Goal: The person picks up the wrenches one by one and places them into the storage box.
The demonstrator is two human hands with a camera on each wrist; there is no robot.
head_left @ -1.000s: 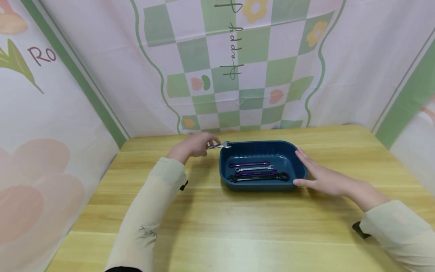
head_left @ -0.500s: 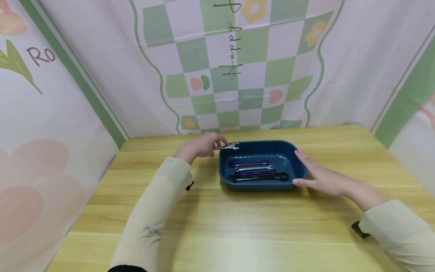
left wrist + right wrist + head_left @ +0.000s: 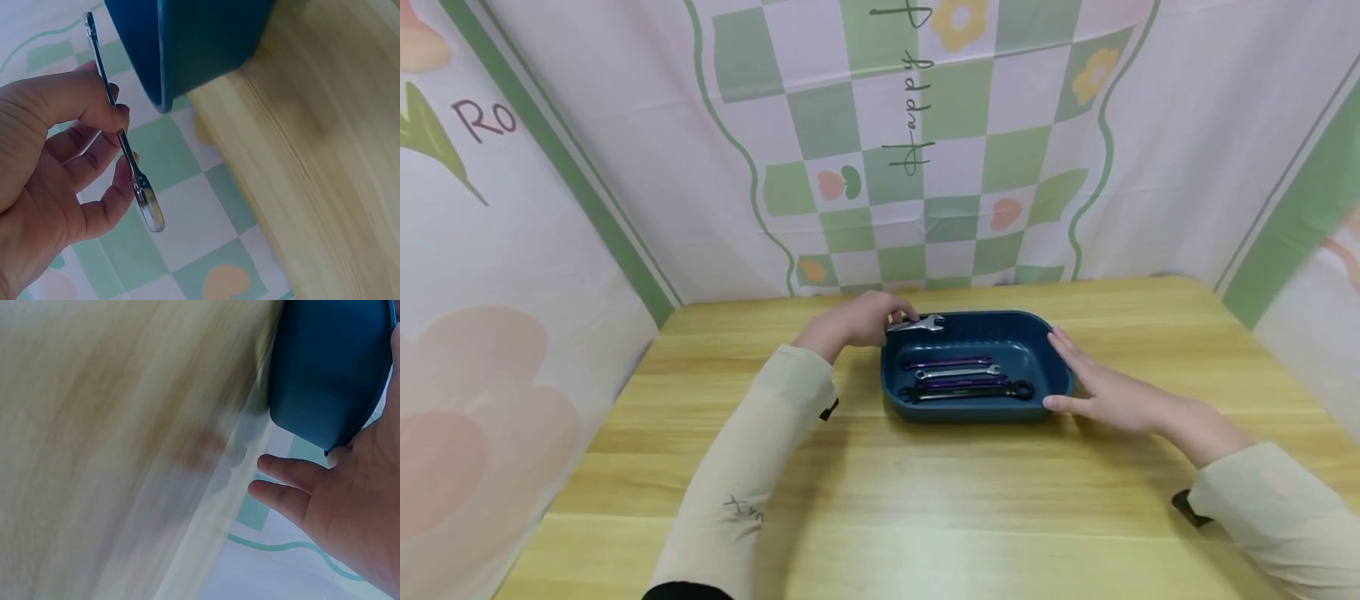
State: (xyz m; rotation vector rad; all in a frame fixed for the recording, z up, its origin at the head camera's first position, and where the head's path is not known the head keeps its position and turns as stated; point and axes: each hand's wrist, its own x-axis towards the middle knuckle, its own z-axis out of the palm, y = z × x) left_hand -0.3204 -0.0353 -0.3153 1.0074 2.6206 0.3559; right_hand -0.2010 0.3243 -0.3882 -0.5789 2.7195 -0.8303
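My left hand (image 3: 867,320) pinches a silver wrench (image 3: 929,323) between thumb and fingers, its open end over the back left corner of a blue plastic bin (image 3: 977,413). In the left wrist view the wrench (image 3: 128,150) is held by its middle, beside the bin wall (image 3: 206,44). My right hand (image 3: 1112,397) rests with straight fingers against the bin's right end. Inside the bin, side by side, lie two purple wrenches (image 3: 947,362), a smaller silver wrench (image 3: 958,372) and a black wrench (image 3: 968,392) with a ring end.
The bin stands on a wooden table (image 3: 925,500) toward its back edge. Behind the table hangs a cloth (image 3: 955,221) with green and white checks. Another patterned cloth (image 3: 550,250) hangs along the left side.
My left hand has moved right with the silver wrench, from beside the bin to over its back left corner. The right hand stays at the bin's right end.
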